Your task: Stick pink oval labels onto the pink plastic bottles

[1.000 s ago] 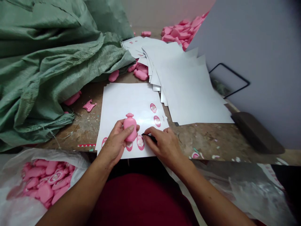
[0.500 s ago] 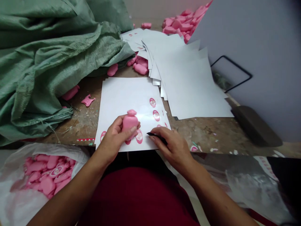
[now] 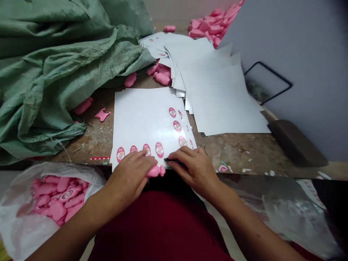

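A small, smooth pink plastic bottle [image 3: 156,171] is clasped beneath the left hand [image 3: 131,172] at the near edge of a glossy white paper sheet [image 3: 144,112]; a slim black pointed tool [image 3: 176,161] is pinched in the right hand [image 3: 194,167]. The hands are held apart. The tool's tip is probably best kept low and light near the oval pink-and-white stickers [image 3: 159,149], with the sheet pressed flat. The scuffed brown tabletop [image 3: 98,136] is littered with scraps and flanked by a draped green woven sack [image 3: 62,69].

Before us we have a worn brown table [image 3: 92,139]. On it there lie sheets with oval labels [image 3: 144,112], fanned white sheets [image 3: 225,98], green cloth [image 3: 54,76], pink bottles [image 3: 162,78] and a pink scrap [image 3: 102,115].
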Tool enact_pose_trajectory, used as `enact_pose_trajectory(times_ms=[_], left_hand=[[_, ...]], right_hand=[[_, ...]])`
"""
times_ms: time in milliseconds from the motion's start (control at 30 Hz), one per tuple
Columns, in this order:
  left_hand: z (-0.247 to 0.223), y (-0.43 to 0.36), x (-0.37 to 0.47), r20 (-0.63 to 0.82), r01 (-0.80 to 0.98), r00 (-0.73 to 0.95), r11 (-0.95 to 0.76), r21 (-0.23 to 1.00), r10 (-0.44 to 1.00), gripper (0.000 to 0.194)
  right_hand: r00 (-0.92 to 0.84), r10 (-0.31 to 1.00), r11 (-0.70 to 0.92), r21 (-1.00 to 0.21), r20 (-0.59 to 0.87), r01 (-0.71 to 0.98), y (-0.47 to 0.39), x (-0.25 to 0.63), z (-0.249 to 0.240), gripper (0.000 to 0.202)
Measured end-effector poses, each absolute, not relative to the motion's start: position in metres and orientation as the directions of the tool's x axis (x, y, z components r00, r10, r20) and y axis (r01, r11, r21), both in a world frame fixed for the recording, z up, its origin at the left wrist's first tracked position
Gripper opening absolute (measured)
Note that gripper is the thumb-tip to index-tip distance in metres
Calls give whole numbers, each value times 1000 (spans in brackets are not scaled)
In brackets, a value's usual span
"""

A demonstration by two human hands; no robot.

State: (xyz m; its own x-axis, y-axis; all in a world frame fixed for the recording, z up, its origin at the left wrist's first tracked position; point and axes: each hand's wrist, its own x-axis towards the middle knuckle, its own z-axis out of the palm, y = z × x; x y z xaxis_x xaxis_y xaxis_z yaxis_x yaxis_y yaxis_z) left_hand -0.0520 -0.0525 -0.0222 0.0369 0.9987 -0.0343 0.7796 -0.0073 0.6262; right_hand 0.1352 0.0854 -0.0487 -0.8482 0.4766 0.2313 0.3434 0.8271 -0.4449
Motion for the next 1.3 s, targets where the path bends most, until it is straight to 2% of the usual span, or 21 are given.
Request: enact_pose_trajectory(times_ms=[100,233,400,667,800,1000,1133,1300], left_hand=[[-22,-58,-46,-91,824,116,-45,565,989,41],[-26,-60,-41,-96,841,122,-52,538,988,43],[-31,-60,-38,-35,850,114,-80,521,993,41],[-32,-62,-37,69,881,133,-150,448,989,39],[-31,-62,-37,89,884,145,-169,435,985,38],[-33,-63,-37,97,883,133,-162,440,986,37],[-34,-63,-36,100,886,130,-161,436,986,37],[-35,-63,-36,97,891,122,-152,427,988,37]], right_hand=[[-860,441,853,-417,257,313,83,136,-49,16],[-859,423,878,-364,288,311,83,134,-49,16],[-880,362,912,-313,308,266,87,131,-46,18],[-928,247,942,-294,278,162,98,127,-42,18],[-924,261,926,-342,278,159,98,126,-44,18],[-884,384,847,-482,266,224,94,131,-52,17],[-895,349,873,-445,278,202,93,131,-50,15],[-902,298,921,-344,314,184,94,129,-46,15]])
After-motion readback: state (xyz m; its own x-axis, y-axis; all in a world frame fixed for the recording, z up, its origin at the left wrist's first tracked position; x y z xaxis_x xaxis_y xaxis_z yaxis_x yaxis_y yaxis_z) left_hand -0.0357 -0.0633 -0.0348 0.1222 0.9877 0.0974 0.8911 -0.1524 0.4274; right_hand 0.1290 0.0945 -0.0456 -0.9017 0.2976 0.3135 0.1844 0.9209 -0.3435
